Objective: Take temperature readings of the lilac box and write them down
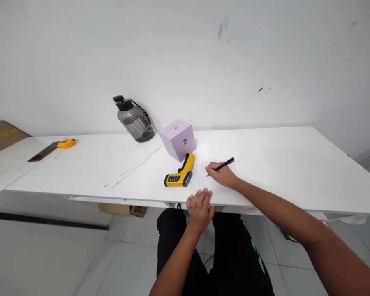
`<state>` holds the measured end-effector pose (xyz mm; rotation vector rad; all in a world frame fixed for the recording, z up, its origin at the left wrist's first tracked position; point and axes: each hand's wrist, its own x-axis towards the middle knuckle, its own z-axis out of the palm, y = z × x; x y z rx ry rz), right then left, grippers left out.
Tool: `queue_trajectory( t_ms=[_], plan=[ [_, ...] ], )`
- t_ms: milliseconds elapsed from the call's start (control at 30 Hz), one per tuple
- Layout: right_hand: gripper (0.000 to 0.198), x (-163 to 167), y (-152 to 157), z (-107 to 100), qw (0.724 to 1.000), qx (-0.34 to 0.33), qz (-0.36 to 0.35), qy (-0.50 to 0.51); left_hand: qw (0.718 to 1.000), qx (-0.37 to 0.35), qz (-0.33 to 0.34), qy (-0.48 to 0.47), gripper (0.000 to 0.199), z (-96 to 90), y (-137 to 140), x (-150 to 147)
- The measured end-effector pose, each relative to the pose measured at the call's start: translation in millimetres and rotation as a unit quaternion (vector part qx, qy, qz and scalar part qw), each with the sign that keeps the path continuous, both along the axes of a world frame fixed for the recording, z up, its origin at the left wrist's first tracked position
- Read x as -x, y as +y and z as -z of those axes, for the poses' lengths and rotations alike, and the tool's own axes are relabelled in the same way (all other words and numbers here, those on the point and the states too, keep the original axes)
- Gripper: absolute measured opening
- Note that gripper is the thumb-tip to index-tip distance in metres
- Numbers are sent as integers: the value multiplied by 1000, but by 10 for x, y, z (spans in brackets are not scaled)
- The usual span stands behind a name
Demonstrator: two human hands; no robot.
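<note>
My right hand (pixel 223 175) is closed round a black pen (pixel 224 164), whose tip meets a sheet of white paper (pixel 200 174) with faint writing on it. Fingers laid flat, my left hand (pixel 200 209) rests over the table's front edge at the near side of the paper. It is open, and its thumb sits by the edge. Just left of the paper lies a yellow and black infrared thermometer (pixel 181 172) on its side. Behind the thermometer stands a lilac box (pixel 179 142) with a small dark emblem.
A grey see-through water bottle (pixel 135 123) with a black lid stands near the wall. Far left on the white table (pixel 280 164) are a yellow tape measure (pixel 67 143) and a dark flat object (pixel 43 152). Cardboard boxes show at the left edge and under the table.
</note>
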<state>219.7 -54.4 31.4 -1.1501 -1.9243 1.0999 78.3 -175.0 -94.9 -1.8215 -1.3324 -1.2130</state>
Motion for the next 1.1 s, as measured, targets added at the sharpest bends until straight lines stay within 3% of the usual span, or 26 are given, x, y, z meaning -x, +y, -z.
queue_trajectory(
  t_ms=[233, 433, 533, 600, 733, 867, 967, 1100],
  plan=[
    [37, 3, -11, -30, 1000, 2, -19, -9, 1000, 11, -3, -3, 43, 69, 4, 13],
    [43, -54, 106, 20, 995, 65, -15, 79, 1000, 17, -4, 3, 43, 22, -19, 20],
    [48, -85, 213, 42, 983, 109, 12, 145, 1000, 27, 2, 5, 48, -38, -45, 18],
    [53, -117, 270, 46, 980, 102, 56, 165, 999, 42, 8, 8, 52, -80, -73, 20],
    [52, -221, 323, 40, 985, 11, 144, 96, 994, 102, 31, 21, 59, -200, -176, 63],
    [18, -302, 350, 46, 976, -94, 191, -40, 978, 178, 92, 65, 68, -405, -324, 190],
    [29, -316, 374, 45, 964, -81, 229, -108, 981, 166, 92, 50, 55, -579, -365, 331],
    [37, -346, 394, 24, 959, -32, 255, -119, 989, 146, -28, -28, 59, -759, -190, 565]
  ],
)
